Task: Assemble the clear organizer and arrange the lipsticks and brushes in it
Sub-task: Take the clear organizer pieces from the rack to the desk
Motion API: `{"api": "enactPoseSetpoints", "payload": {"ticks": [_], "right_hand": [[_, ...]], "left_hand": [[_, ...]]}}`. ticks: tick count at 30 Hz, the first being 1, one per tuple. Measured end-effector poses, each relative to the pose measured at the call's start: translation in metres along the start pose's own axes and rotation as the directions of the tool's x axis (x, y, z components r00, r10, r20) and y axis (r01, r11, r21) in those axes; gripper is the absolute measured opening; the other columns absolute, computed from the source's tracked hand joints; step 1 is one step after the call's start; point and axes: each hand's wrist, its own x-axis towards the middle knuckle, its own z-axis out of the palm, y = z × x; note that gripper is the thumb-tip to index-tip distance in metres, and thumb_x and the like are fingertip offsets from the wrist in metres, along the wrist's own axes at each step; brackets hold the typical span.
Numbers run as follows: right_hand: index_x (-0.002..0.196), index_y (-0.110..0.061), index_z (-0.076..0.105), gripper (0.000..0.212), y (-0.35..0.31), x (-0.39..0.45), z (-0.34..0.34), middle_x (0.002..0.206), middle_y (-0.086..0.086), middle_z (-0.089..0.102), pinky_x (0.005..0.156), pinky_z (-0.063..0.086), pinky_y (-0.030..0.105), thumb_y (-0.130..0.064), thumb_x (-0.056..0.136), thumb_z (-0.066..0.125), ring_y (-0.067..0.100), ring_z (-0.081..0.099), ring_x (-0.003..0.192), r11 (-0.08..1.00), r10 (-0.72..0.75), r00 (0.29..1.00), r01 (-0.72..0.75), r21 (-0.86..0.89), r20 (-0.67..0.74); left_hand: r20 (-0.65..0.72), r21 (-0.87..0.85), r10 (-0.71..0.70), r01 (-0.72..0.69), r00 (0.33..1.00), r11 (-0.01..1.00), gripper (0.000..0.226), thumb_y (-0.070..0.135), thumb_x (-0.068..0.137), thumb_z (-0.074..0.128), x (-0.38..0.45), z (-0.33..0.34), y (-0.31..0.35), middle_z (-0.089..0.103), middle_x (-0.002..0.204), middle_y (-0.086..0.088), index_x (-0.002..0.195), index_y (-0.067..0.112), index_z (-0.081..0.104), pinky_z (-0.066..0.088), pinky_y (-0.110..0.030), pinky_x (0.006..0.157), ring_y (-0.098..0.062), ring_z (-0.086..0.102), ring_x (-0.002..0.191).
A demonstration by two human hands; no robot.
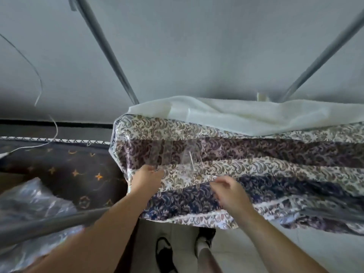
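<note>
Where the view begins nearest: shoes (184, 251), dark with pale patches, on a pale floor, partly cut off by the bottom edge. Crinkled clear plastic wrap (29, 209), glossy, lower left, crossed by a grey tube (49, 223), blurred. Two bare forearms, reaching forward over the tabletop.

Left hand (147, 179): at the left edge of the patterned cloth, fingers curled forward onto the near left corner of the clear organizer (181, 158); grip seemingly pinching its edge, though transparency and blur leave this uncertain. Right hand (230, 191): back toward the camera, fingers loosely bent and spread, tips at the near right side of the clear piece; whether anything is held, cannot tell.

Clear organizer: transparent rigid plastic, thin flat panels with upright dividers, lying on the tabletop between the hands and just beyond them; outline hard to make out against the print.

Tabletop cloth (256, 150): glossy fabric, paisley-leaf print in bands of cream-brown, purple and navy, draped over the front edge. Dark fabric with orange star and flower motifs (78, 170), left. White sheer cloth (246, 115), rumpled, along the far edge. Two grey metal poles (106, 50), slanting upward. Thin white cable (39, 79), curving, left. Grey wall behind. Lipsticks and brushes: not made out.
</note>
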Motion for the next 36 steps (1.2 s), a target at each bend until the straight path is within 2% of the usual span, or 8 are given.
{"api": "enactPoseSetpoints", "payload": {"ticks": [6,13,18,21,24,29,33,36], "right_hand": [[0.111,-0.026,0.051,0.045,-0.013,0.122,0.032,0.076,0.002,0.069,0.049,0.041,0.028,-0.058,0.082,0.062,0.014,0.057,0.054,0.974,0.086,0.996,-0.086,-0.21,-0.008],[0.155,-0.023,0.026,0.121,-0.025,0.191,0.065,0.134,0.001,0.057,0.049,0.034,0.025,-0.085,0.058,0.063,0.012,0.057,0.079,0.927,0.188,0.981,-0.19,-0.323,-0.039],[0.111,-0.013,0.062,0.071,-0.021,0.207,0.084,0.08,-0.006,0.063,0.049,0.042,0.025,-0.068,0.067,0.071,0.012,0.062,0.064,0.94,0.185,0.983,-0.182,-0.289,-0.018],[0.087,-0.022,0.063,0.035,-0.016,0.209,0.093,0.08,-0.004,0.068,0.051,0.041,0.026,-0.053,0.074,0.074,0.012,0.065,0.068,0.976,0.128,0.991,-0.12,-0.184,0.032],[0.093,-0.02,0.055,0.038,-0.01,0.206,0.094,0.09,-0.005,0.064,0.056,0.039,0.026,-0.051,0.08,0.072,0.012,0.062,0.076,0.991,0.1,0.993,-0.094,-0.095,0.059],[0.11,-0.034,0.045,0.04,-0.009,0.198,0.084,0.098,-0.026,0.045,0.063,0.033,0.016,-0.053,0.085,0.07,-0.006,0.046,0.083,1.0,0.031,0.993,-0.031,-0.002,0.112],[0.116,-0.041,0.052,0.043,-0.017,0.184,0.054,0.114,-0.009,0.06,0.069,0.044,0.025,-0.062,0.082,0.067,0.014,0.062,0.097,1.0,-0.013,0.993,0.014,-0.001,0.121],[0.114,-0.045,0.052,0.04,-0.028,0.164,0.023,0.107,-0.014,0.063,0.056,0.042,0.017,-0.065,0.082,0.065,0.004,0.066,0.079,0.998,-0.065,0.989,0.064,0.013,0.131]], "left_hand": [[-0.175,0.194,-0.038,0.072,0.984,0.978,0.073,0.041,0.084,0.06,0.073,0.037,0.014,0.036,0.151,-0.007,0.15,0.025,0.036,0.041,-0.047,0.107,-0.033,0.039,0.132],[-0.137,0.273,-0.048,0.084,0.989,0.958,0.104,0.071,0.071,0.067,0.12,0.06,0.004,0.05,0.141,-0.008,0.153,0.023,0.026,0.052,-0.046,0.098,-0.031,0.053,0.125],[-0.08,0.267,-0.059,0.078,0.995,0.961,0.08,0.072,0.062,0.073,0.132,0.072,0.009,0.061,0.096,0.007,0.117,0.02,0.048,0.049,-0.029,0.056,-0.016,0.064,0.082],[-0.031,0.145,-0.065,0.068,0.997,0.987,0.05,0.058,0.066,0.078,0.138,0.079,0.009,0.063,0.083,0.006,0.092,0.025,0.05,0.039,-0.022,0.045,-0.009,0.06,0.066],[0.007,-0.031,-0.052,0.053,0.999,0.998,0.037,0.045,0.072,0.081,0.14,0.085,0.006,0.068,0.076,0.006,0.087,0.027,0.052,0.041,-0.018,0.037,-0.008,0.062,0.055],[0.104,-0.221,-0.019,0.042,0.994,0.974,0.023,0.025,0.082,0.079,0.133,0.083,0.007,0.077,0.077,-0.007,0.095,0.019,0.061,0.061,-0.051,0.066,-0.033,0.075,0.07],[0.17,-0.352,0.068,-0.004,0.983,0.936,0.016,0.015,0.09,0.073,0.115,0.066,0.015,0.077,0.078,-0.009,0.102,0.012,0.063,0.061,-0.043,0.071,-0.025,0.071,0.065],[0.19,-0.434,0.148,-0.053,0.971,0.899,0.014,0.014,0.092,0.071,0.089,0.044,0.028,0.074,0.079,-0.014,0.102,0.008,0.063,0.058,-0.033,0.065,-0.02,0.066,0.065]]}}
